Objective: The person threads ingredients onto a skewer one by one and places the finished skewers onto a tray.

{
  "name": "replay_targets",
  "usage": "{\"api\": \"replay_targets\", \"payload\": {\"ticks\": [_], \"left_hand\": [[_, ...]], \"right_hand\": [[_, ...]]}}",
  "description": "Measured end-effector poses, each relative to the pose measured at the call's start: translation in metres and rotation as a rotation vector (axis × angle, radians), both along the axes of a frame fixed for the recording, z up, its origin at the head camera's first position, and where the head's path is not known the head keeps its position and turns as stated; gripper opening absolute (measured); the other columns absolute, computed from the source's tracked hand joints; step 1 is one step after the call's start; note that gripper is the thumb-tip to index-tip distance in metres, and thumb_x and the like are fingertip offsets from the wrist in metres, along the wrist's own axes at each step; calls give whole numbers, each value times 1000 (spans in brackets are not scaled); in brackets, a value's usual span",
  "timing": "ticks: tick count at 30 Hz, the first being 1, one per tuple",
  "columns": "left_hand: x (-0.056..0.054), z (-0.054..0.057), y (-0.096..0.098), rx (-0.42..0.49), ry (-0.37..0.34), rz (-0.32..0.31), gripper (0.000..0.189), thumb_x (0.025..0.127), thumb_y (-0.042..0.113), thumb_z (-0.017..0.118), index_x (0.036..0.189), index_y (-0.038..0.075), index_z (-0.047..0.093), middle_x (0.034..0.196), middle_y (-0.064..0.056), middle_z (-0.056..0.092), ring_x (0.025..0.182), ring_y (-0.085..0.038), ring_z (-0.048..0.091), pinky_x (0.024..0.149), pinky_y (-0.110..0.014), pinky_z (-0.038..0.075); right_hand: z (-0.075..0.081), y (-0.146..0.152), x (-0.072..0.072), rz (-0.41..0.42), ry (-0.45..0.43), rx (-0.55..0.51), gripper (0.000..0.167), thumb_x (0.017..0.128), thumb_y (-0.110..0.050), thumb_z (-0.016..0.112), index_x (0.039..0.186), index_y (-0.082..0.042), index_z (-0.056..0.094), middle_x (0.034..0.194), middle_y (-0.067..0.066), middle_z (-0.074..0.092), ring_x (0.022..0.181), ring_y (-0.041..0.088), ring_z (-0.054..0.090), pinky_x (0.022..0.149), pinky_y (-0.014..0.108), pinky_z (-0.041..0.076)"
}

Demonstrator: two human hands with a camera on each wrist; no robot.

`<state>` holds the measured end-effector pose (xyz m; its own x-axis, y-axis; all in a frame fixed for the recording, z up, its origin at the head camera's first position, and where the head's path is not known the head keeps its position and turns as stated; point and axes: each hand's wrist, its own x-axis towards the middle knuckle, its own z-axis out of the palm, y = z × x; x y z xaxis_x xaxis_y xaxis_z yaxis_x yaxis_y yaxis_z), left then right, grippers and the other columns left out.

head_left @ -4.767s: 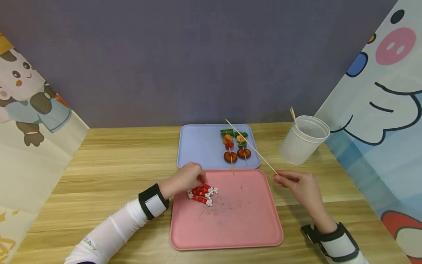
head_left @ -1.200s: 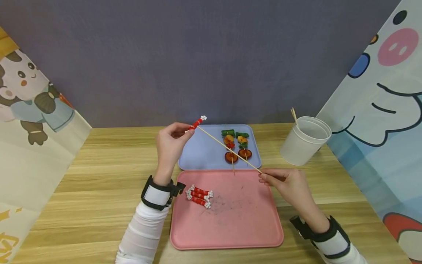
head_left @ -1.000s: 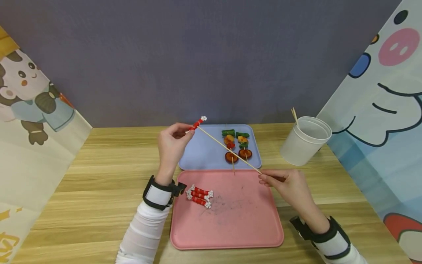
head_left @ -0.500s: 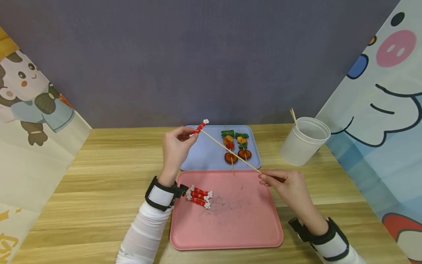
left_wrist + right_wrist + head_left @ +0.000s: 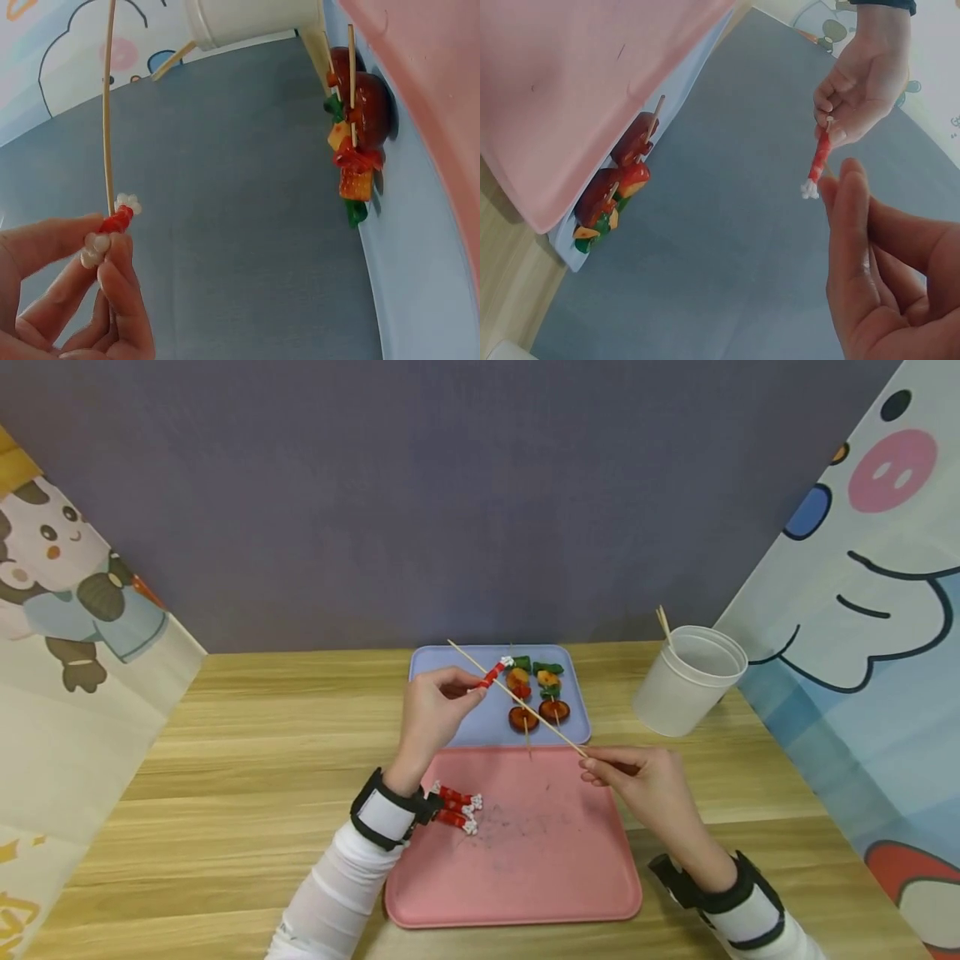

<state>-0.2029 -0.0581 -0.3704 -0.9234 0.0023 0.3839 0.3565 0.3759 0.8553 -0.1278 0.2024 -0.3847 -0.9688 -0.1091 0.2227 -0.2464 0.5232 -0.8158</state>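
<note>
My left hand (image 5: 435, 714) pinches a short red stick-shaped piece (image 5: 494, 673) with white knobbly ends, above the blue tray (image 5: 431, 658). A thin bamboo skewer (image 5: 557, 735) runs slantwise across the middle of this piece, and its tip shows beyond the left fingers. It appears to pass through the piece, as the left wrist view also suggests. The skewer's near end is pinched between thumb and fingers of my right hand (image 5: 648, 785). Several more red pieces (image 5: 454, 820) lie at the left of the pink tray (image 5: 555, 868), partly covered by the left wrist strap.
Two finished-looking skewers of toy food lie on the blue tray's right side, one with a brown round slice (image 5: 522, 720) at its lower end. At the right stands a white bucket (image 5: 678, 693) holding a few skewers (image 5: 664, 622). A grey wall closes off the back.
My left hand picked up a red piece from the pink tray and brought it to the skewer. It has since slid right along the skewer, whose tip now sticks out beyond it.
</note>
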Motion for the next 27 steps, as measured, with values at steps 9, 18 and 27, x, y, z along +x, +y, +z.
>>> {"api": "replay_targets", "payload": {"ticks": [9,18,27], "left_hand": [[11,-8,26,-55,-62,-139,4,79,13,75,82,10,75,77,0,72,67,-8,64,64,-24,53],[17,-10,33,-32,-76,-169,4,78,12,77,82,10,75,75,1,71,64,-6,63,60,-23,52],[30,-10,46,-54,-64,-250,4,79,10,75,83,10,75,76,1,70,63,-4,60,57,-20,51]], "right_hand": [[-1,-2,-1,18,-14,-41,16,83,-7,71,99,-1,74,80,10,74,66,6,70,56,24,56],[0,-5,-3,9,-43,-54,18,83,-9,72,99,0,74,79,10,74,67,9,71,57,25,56],[3,-11,-6,8,-6,-59,17,82,-12,74,95,-1,74,77,11,73,65,5,70,56,24,56]]}}
